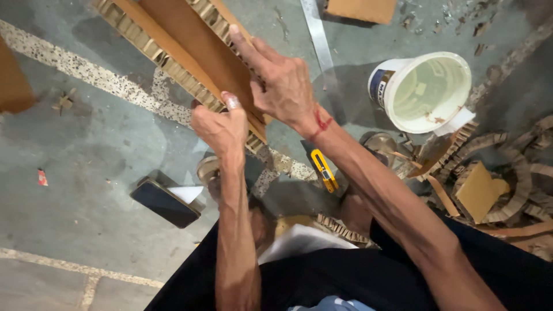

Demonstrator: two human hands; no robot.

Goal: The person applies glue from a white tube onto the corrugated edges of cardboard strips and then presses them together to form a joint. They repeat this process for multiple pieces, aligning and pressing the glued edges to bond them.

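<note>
A long brown honeycomb cardboard piece (pixel 190 46) runs from the upper left down toward the middle. My left hand (pixel 222 129) grips its near end, thumb pressed on the top face. My right hand (pixel 282 83) lies over the far edge of the board, index finger stretched along the honeycomb strip. A red thread circles my right wrist. Both hands hold the board above the grey floor.
A white bucket (pixel 426 92) with pale liquid stands at right. A yellow utility knife (pixel 324 170) and a dark phone (pixel 165 202) lie on the floor. A metal ruler (pixel 318 40) lies at top. Cardboard offcuts (pixel 495 184) pile at right.
</note>
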